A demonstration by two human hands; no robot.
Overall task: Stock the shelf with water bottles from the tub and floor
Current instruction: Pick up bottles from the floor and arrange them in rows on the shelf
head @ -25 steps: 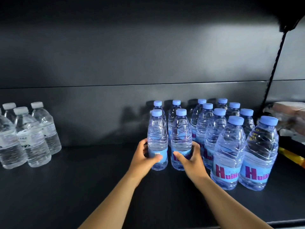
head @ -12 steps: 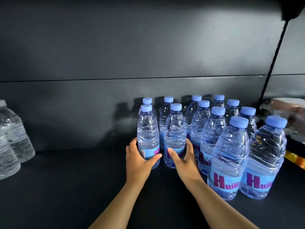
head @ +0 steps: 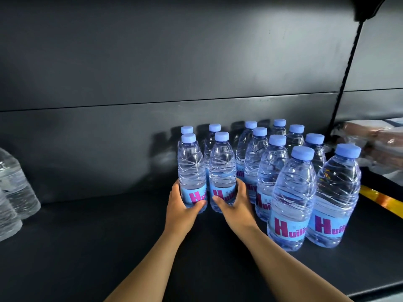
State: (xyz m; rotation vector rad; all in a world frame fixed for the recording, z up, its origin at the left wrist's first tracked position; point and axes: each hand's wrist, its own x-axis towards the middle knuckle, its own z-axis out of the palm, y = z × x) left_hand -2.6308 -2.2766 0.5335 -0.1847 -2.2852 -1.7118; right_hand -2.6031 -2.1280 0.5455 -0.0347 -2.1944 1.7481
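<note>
Several blue-capped water bottles with blue and magenta labels stand in rows on the black shelf (head: 91, 247). My left hand (head: 182, 211) grips the lower part of the front-left bottle (head: 192, 171). Right beside it stands a second bottle (head: 222, 171), and my right hand (head: 235, 207) grips it near the base. Both bottles stand upright on the shelf, touching each other, in front of two more bottles. Two larger-looking bottles (head: 293, 199) stand nearest me at the right front.
Clear bottles with white labels (head: 15, 186) stand at the shelf's left edge. Wrapped packages (head: 375, 144) lie at the far right behind a black upright post (head: 346, 68). A yellow strip (head: 379, 198) runs along the right. The shelf's back wall is dark.
The two held bottles have turned so their magenta lettering faces me, and they stand closer together. My view has drifted right, so the white-labelled bottles sit further left.
</note>
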